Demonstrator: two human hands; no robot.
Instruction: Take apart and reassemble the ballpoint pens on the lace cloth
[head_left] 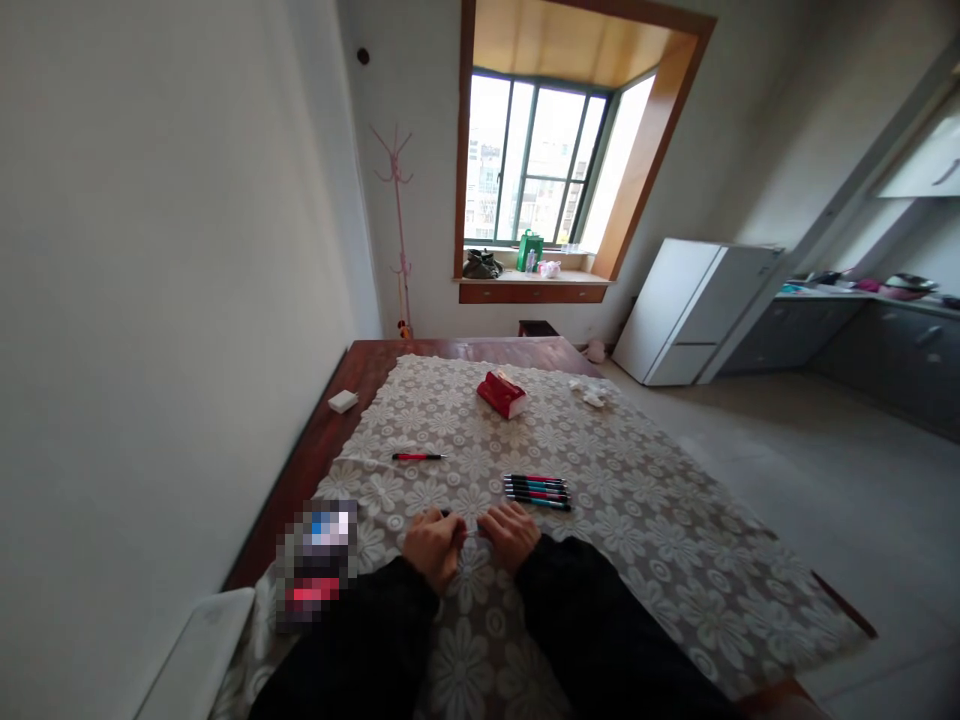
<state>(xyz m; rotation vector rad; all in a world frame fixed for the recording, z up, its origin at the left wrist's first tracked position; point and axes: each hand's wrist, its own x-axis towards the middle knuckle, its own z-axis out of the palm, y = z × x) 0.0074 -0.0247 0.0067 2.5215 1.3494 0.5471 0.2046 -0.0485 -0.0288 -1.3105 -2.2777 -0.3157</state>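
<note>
Over the flowered tablecloth (480, 640), my left hand (433, 548) and my right hand (511, 535) are close together, both with curled fingers. Between their fingertips shows a thin, pale, pen-like piece (472, 532), mostly hidden by the fingers. A small dark end shows above the left fingers. Just beyond my right hand lies a row of several pens (537, 491), red, teal and black, side by side. Farther off to the left, a single red and black pen (418, 457) rests on the cloth.
A red tissue pack (501, 395) lies toward the back, with crumpled white tissue (592, 394) to its right. On the left are a small white box (343, 401), a blurred-out item (319, 565) and a white case (199, 655). A wall borders the table's left side.
</note>
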